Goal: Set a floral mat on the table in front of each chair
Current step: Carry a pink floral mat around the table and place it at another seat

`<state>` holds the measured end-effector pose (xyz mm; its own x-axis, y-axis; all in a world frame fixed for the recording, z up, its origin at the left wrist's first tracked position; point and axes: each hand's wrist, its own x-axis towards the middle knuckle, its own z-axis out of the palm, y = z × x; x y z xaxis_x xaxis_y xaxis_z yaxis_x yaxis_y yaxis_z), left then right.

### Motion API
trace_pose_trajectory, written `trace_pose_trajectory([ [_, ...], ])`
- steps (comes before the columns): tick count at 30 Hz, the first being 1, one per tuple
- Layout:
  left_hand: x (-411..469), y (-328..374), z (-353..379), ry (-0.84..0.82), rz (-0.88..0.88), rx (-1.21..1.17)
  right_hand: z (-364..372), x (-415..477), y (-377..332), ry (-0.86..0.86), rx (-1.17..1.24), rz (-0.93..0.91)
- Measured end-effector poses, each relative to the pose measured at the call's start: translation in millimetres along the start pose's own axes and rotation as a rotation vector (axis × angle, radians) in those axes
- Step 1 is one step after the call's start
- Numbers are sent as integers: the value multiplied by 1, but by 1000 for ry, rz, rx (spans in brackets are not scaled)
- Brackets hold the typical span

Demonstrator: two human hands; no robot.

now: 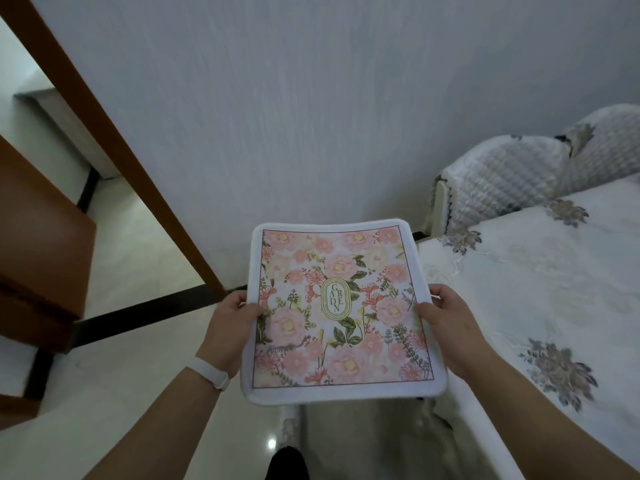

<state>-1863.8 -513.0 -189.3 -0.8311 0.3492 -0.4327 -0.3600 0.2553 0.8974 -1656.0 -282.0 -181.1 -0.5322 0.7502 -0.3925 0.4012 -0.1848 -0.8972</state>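
One grey wall (294, 116) fills the upper middle of the frame; a white-draped table (554, 289), embroidered with flowers, takes the right side; pale floor (138, 393) spreads across the lower left; a brown door frame (114, 150) slants down the left; a chair (502, 174) in a quilted cover stands at the upper right, at the table's far end; the mat (341, 313), pink flowers up, is held level in mid-frame, off the table and just left of its edge; the left hand (239, 317) pinches its left edge, thumb on top; the right hand (446, 317) pinches its right edge likewise; a white wristband (207, 372) circles the left wrist.
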Motion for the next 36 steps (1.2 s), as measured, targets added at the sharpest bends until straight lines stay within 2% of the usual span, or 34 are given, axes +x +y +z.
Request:
trace_pose_trajectory([
  [10,180,91,-19,-192,58,58,97,96,-82,237,-27,-5],
  [16,247,127,-10,-260,110,86,120,128,-111,352,7,12],
  [26,310,180,51,-425,91,52,95,181,-138,467,67,-1],
  [32,353,220,123,-480,184,164,60,244,-153,532,114,-13],
  [36,381,247,186,-517,185,224,20,290,-166,562,151,-6],
])
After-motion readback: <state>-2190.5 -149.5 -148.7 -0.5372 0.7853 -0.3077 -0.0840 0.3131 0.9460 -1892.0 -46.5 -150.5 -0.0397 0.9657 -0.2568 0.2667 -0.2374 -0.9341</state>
